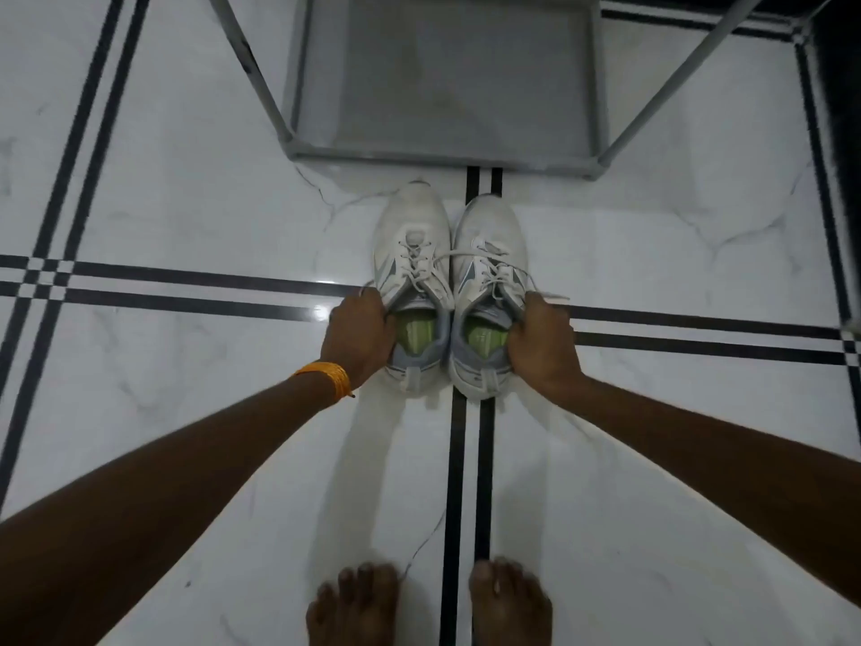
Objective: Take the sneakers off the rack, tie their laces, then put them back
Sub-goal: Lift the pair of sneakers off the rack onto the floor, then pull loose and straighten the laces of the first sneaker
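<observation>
Two bare feet (428, 599) are standing on the white marble floor (186, 202) at the near edge. Ahead of them, the left hand (361, 335) is gripping the collar of the left sneaker (412, 254), its fingers closed over the outer rim, an orange bangle (328, 377) sitting on that wrist. The right hand (540, 342) is clasping the collar of the right sneaker (489, 272) the same way. Both sneakers are lying side by side, touching, toes pointing away, laces (447, 263) trailing loose. Just beyond the toes, the grey rack (438, 156) is standing, its bottom shelf bare.
</observation>
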Demonstrator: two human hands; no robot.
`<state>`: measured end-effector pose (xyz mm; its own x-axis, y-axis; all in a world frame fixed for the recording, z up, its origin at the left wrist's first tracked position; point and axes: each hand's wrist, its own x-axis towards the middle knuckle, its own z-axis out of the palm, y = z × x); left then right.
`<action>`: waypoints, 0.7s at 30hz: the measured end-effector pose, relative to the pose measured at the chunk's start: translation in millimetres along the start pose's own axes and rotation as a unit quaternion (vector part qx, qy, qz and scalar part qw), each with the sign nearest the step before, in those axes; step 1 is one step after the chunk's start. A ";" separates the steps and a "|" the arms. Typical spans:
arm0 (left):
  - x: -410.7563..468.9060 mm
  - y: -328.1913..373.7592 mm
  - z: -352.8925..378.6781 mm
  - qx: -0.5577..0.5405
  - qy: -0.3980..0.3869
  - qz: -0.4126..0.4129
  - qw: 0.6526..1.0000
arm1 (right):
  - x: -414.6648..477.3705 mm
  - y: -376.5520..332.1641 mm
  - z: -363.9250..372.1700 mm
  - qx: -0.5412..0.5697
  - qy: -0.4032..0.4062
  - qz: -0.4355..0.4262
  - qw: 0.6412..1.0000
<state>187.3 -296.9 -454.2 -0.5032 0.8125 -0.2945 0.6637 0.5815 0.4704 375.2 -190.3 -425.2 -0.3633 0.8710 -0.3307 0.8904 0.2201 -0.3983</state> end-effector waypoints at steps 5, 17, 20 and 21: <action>14.0 -14.5 21.6 0.033 0.049 0.030 0.998 | 9.4 31.9 20.0 0.028 0.023 -0.058 0.998; 14.3 -2.8 -17.2 0.023 0.106 0.156 0.982 | 11.0 -33.9 -19.1 0.099 -0.005 -0.215 0.972; 18.8 2.1 -21.5 0.016 0.035 0.121 0.992 | 14.5 -46.4 5.5 0.123 -0.085 -0.162 0.975; 19.6 3.4 -22.7 0.013 0.024 0.116 0.993 | 15.1 -48.4 10.4 0.136 -0.097 -0.147 0.975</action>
<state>167.1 -280.0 -439.5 -0.3602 0.9223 -0.1399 0.7784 0.3798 0.4998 323.7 -192.4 -419.9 -0.6594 0.6835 -0.3132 0.6449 0.3002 -0.7028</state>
